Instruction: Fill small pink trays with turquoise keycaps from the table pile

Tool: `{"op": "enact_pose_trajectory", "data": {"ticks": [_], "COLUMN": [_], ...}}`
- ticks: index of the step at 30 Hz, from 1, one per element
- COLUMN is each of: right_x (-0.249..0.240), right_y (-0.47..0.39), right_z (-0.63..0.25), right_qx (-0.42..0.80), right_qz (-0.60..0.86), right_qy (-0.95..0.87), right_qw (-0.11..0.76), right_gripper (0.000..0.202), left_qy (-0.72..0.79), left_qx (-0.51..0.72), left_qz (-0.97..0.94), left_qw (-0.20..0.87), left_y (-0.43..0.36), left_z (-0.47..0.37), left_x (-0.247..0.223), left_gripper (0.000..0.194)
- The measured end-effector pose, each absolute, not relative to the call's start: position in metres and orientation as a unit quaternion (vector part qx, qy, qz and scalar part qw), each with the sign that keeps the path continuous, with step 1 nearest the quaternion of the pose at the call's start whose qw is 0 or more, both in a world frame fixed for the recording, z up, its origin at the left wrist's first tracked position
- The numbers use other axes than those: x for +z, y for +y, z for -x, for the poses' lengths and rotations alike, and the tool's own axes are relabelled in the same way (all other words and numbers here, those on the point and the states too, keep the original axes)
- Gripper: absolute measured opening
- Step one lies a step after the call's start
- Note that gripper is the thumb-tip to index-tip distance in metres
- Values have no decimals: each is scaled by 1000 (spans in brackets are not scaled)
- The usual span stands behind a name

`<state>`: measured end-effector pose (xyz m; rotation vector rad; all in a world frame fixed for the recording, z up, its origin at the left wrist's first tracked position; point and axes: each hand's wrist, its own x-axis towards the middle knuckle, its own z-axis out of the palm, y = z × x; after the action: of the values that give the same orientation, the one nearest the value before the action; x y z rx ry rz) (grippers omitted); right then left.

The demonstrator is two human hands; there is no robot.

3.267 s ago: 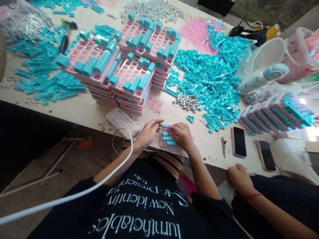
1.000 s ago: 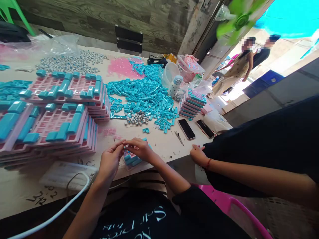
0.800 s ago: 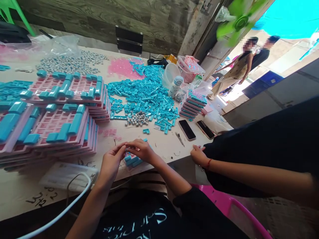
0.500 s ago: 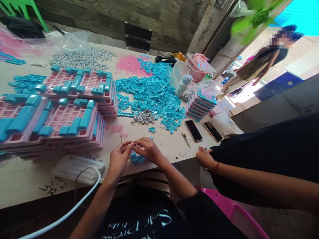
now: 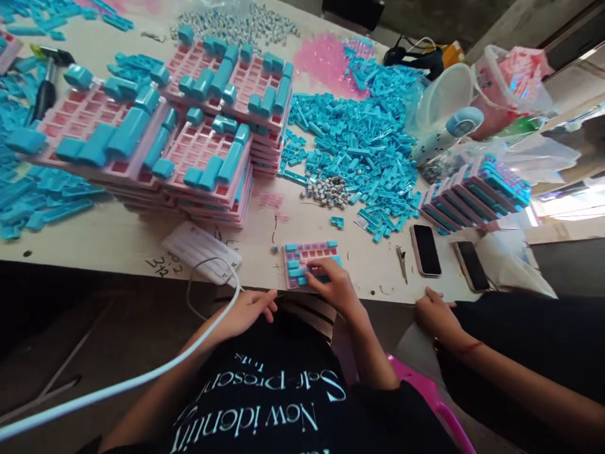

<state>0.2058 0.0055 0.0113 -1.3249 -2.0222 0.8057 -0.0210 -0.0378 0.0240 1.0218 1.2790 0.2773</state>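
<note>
A small pink frame with blue keys, like a toy keyboard [image 5: 312, 249], lies flat near the table's front edge. My right hand [image 5: 334, 287] is over its right part, thumb and index finger bent toward each other at its keys. Whatever is between those fingertips is too small to make out. My left hand [image 5: 246, 312] hangs off the table edge in front of my shirt, its fingers loosely stretched and nothing visible in them. Just left of the keyboard a tiny blue piece [image 5: 275, 250] lies on the table.
Stacked pink frames with blue keys [image 5: 208, 157] stand at left, behind a white power bank [image 5: 201, 252] with a cable. Loose blue parts [image 5: 359, 139] are heaped beyond. Two phones [image 5: 426, 250], a metal clip [image 5: 401, 263] and another person's hand [image 5: 437, 315] are at right.
My two hands, fingertips together above the keyboard before, have separated. The left has dropped to the table edge; the right has come down onto the keyboard. The view has tilted downward.
</note>
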Motion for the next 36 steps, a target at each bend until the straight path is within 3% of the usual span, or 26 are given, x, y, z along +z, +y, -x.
{"op": "enact_pose_trajectory", "data": {"ticks": [8,14,29,36], "right_x": [25,26,16,17], "right_y": [-26,-35,-26,-27], "right_z": [-216,-213,-211,-209], "right_qx": [378,383,332,281], "right_qz": [473,466,417,402], "right_qy": [-763,-767,-816,-848], "right_qw": [225,218,224,202], "right_gripper": [15,17,25,28], "left_qy": [535,510,520,555], "left_qx": [292,350,365,384], "left_qz": [-291,-176,-184,-278], "left_qw": [737,766,750,684], "left_y": [-57,-58,-54,-60], "left_z": [-19,-45,-49,-54], "left_x": [-11,-19,-6,-18], "left_gripper": [57,49,32,40]}}
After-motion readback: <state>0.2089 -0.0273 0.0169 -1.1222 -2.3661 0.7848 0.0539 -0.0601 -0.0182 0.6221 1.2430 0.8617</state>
